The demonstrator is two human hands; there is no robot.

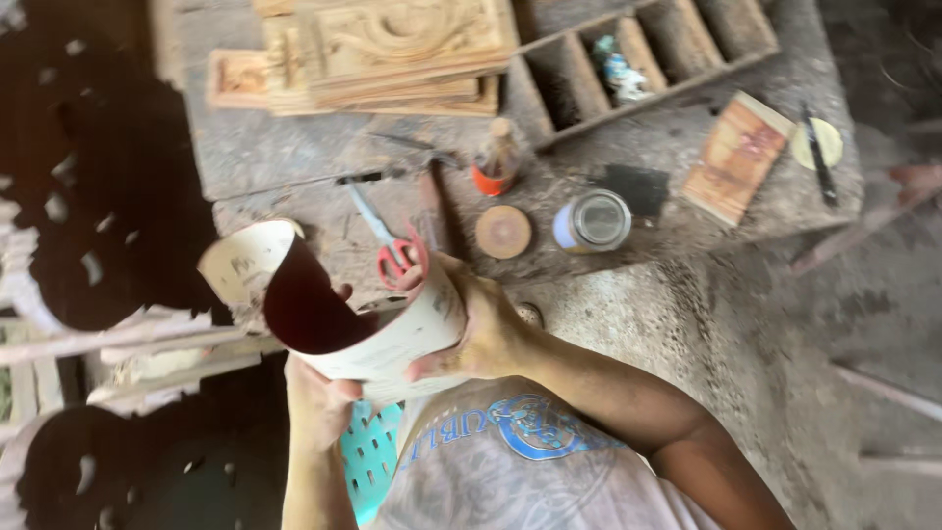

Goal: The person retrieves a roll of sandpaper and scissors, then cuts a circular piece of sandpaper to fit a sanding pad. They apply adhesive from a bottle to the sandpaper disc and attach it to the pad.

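Both hands hold one curled sheet of sandpaper (324,309), dark red-brown on its inner face and pale cream on the back. My left hand (316,397) grips its lower edge from beneath. At the sheet's right side, my right hand (483,334) has its thumb and fingers pinched on the paper. The sheet is rolled into an open curve just in front of my chest, above the near edge of a worn workbench (294,157).
On the bench lie red-handled scissors (391,247), an orange-capped bottle (496,162), a round wooden lid (503,232), an open tin (595,221), a wood block (736,157), stacked carved panels (392,49) and a compartment tray (648,59). Dark carved furniture (98,177) stands left; a teal perforated seat (368,451) sits below.
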